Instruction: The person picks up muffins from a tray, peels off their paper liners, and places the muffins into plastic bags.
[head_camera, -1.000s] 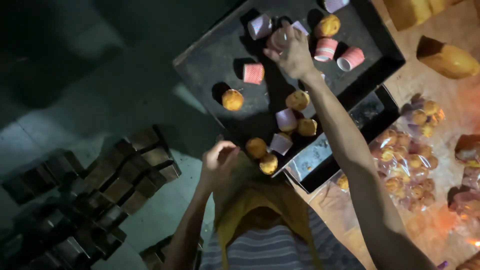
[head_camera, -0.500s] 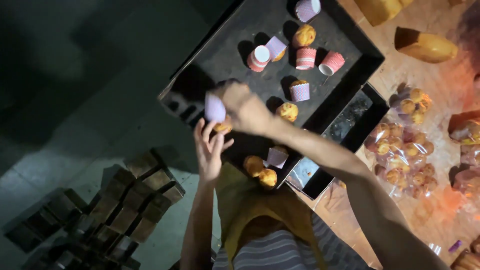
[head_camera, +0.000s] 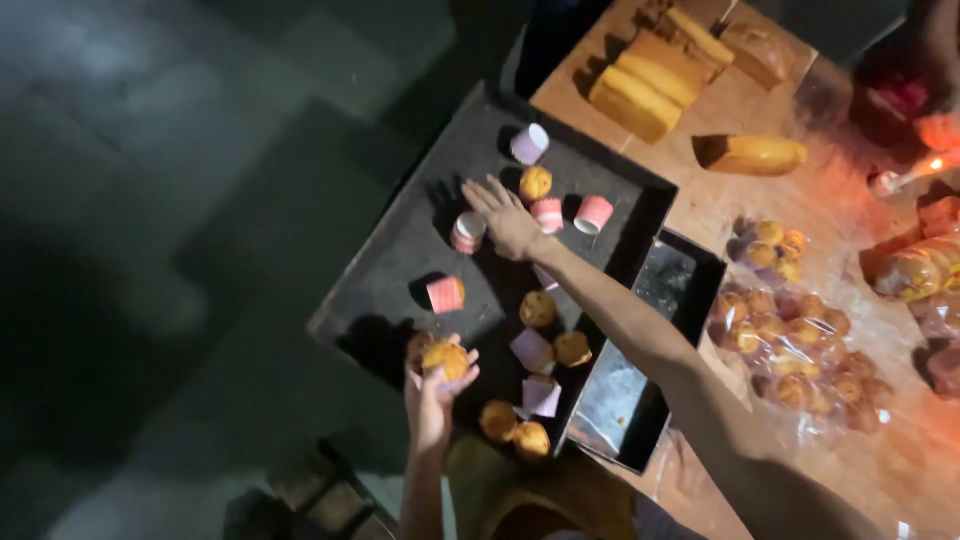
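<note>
Left hand (head_camera: 432, 385) gripping a muffin (head_camera: 446, 358), right hand (head_camera: 508, 218) spreading open over dark tray (head_camera: 400, 260) on wooden table (head_camera: 850, 290), dim room.

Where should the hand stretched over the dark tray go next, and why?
Probably down a little onto the pink striped cup right beside its fingers. The right hand lies open and empty over the dark tray, touching nothing clearly, while the left hand already holds a muffin. That cup is the nearest loose thing to the fingertips.
</note>
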